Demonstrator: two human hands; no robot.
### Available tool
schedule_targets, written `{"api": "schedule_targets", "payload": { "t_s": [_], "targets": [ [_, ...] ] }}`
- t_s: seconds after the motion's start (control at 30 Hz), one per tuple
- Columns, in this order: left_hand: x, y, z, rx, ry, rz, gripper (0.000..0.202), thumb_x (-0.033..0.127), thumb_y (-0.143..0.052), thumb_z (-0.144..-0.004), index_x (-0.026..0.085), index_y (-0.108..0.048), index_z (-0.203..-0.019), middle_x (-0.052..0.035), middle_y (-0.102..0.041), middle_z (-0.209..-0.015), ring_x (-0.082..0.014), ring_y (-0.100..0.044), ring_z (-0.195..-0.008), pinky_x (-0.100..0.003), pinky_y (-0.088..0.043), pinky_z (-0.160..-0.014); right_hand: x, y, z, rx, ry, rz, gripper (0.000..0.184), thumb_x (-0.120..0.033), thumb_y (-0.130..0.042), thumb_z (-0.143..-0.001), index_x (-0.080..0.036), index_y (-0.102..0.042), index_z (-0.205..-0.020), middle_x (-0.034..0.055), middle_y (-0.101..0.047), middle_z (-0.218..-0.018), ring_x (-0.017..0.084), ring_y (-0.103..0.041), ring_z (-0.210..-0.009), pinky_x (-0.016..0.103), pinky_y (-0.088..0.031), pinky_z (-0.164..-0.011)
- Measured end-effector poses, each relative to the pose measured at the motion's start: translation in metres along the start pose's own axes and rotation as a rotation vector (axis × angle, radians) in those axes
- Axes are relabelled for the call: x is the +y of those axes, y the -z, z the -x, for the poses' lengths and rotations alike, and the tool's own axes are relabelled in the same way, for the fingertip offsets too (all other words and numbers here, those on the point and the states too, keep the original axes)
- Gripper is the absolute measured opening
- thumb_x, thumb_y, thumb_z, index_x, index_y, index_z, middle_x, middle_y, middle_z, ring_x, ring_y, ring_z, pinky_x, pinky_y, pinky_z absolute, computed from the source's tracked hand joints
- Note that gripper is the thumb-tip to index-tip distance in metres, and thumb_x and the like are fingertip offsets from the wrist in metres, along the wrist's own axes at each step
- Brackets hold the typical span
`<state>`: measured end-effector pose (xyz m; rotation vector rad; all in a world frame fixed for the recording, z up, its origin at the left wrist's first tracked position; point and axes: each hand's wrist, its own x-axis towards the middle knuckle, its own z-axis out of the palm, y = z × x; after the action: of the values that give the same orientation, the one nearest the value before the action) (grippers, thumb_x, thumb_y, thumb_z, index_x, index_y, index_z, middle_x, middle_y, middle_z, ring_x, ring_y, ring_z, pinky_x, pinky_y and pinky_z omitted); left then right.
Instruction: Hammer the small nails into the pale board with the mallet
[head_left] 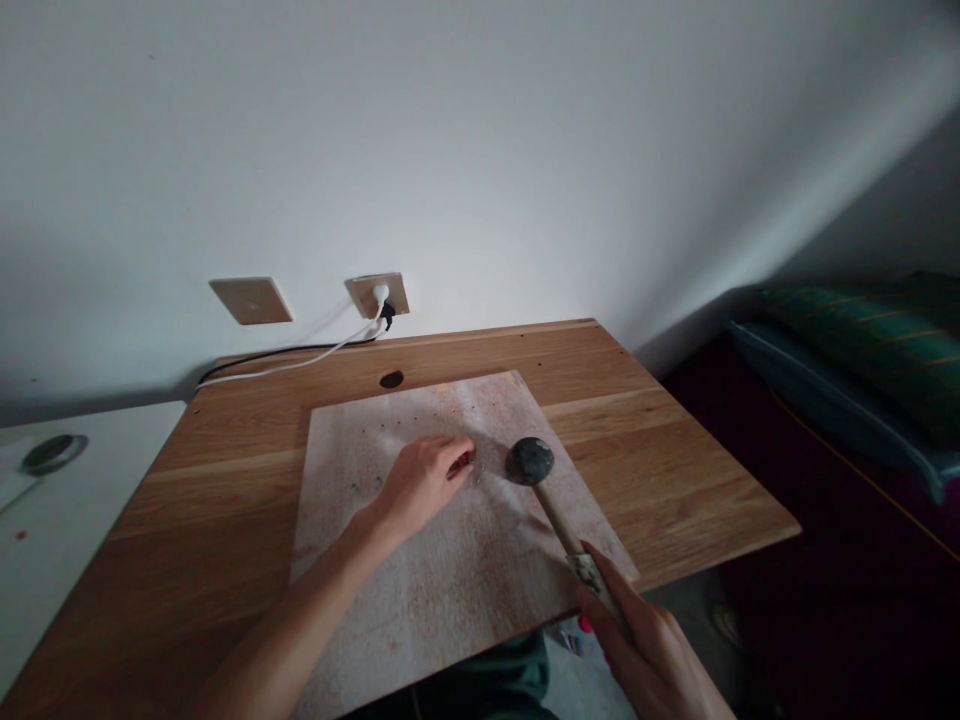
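Observation:
A rubber mallet (534, 460) with a black head and a pale wooden handle is gripped in my right hand (649, 635), fingers wrapped round the lower handle. Its head is over the right part of a whitish, worn board (420, 590). My left hand (431, 478) is over the middle of that board, fingertips pinched together. Whatever sits between those fingertips is too small to make out. Several small dark dots (415, 418) form a row toward the board's far edge, and a few more marks show left of my left hand.
Beneath the board is a wooden desk (675, 470) with a round cable hole (391, 379). White and black cables (300, 362) run to a wall socket (377, 296). A white surface (90, 500) adjoins at left; cushions (862, 370) lie at right.

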<state>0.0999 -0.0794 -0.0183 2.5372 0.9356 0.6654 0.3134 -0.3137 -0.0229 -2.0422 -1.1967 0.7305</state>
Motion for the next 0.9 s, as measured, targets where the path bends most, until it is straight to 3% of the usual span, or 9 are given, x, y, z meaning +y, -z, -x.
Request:
{"api": "schedule_targets", "payload": {
  "t_s": [0.27, 0.47, 0.6, 0.73, 0.9],
  "targets": [
    [-0.0025, -0.0008, 0.0001, 0.01, 0.0, 0.034, 0.011, 0.01, -0.073, -0.093, 0.021, -0.07, -0.092, -0.0004, -0.077, -0.086, -0.0171, -0.073, -0.078, -0.027, -0.053, -0.072, 0.0004, 0.0009, 0.0018, -0.018, -0.054, 0.049, 0.072, -0.066, -0.053, -0.1, -0.014, -0.071, -0.146, -0.0008, -0.062, -0.046, 0.021, -0.063, -0.04, 0.023, -0.044, -0.04],
    [-0.0008, 0.0005, -0.0011, -0.008, -0.011, 0.018, 0.011, 0.011, -0.072, -0.094, 0.021, -0.07, -0.091, -0.0009, -0.077, -0.086, -0.0177, -0.073, -0.079, -0.028, -0.054, -0.073, -0.001, 0.0009, 0.0005, -0.013, -0.037, 0.068, 0.066, -0.061, -0.054, -0.1, -0.016, -0.072, -0.145, -0.0002, -0.064, -0.047, 0.022, -0.067, -0.044, 0.022, -0.048, -0.043],
    [-0.0008, 0.0005, -0.0006, 0.011, -0.012, 0.012, 0.011, 0.011, -0.07, -0.094, 0.021, -0.07, -0.091, -0.0009, -0.077, -0.085, -0.0171, -0.073, -0.078, -0.027, -0.055, -0.073, -0.003, 0.0021, 0.0002, -0.022, -0.05, 0.056, 0.067, -0.062, -0.054, -0.101, -0.017, -0.07, -0.147, -0.0007, -0.064, -0.047, 0.022, -0.064, -0.039, 0.022, -0.045, -0.037],
    [-0.0012, 0.0014, -0.0003, -0.002, -0.005, 0.017, 0.012, 0.01, -0.071, -0.093, 0.021, -0.07, -0.091, -0.0013, -0.077, -0.086, -0.0182, -0.073, -0.079, -0.028, -0.055, -0.074, -0.0039, 0.0022, 0.0017, -0.013, -0.012, 0.064, 0.065, -0.063, -0.056, -0.099, -0.017, -0.074, -0.142, 0.0003, -0.065, -0.049, 0.023, -0.069, -0.047, 0.023, -0.051, -0.044],
    [0.0, 0.0025, -0.0012, -0.019, -0.001, 0.006, 0.013, 0.008, -0.072, -0.091, 0.021, -0.069, -0.09, -0.0025, -0.078, -0.088, -0.0208, -0.076, -0.083, -0.03, -0.056, -0.076, -0.0094, 0.0012, 0.0033, -0.031, -0.048, 0.046, 0.07, -0.065, -0.054, -0.1, -0.017, -0.069, -0.148, -0.0013, -0.063, -0.048, 0.021, -0.063, -0.038, 0.022, -0.044, -0.037]
  ]
}}
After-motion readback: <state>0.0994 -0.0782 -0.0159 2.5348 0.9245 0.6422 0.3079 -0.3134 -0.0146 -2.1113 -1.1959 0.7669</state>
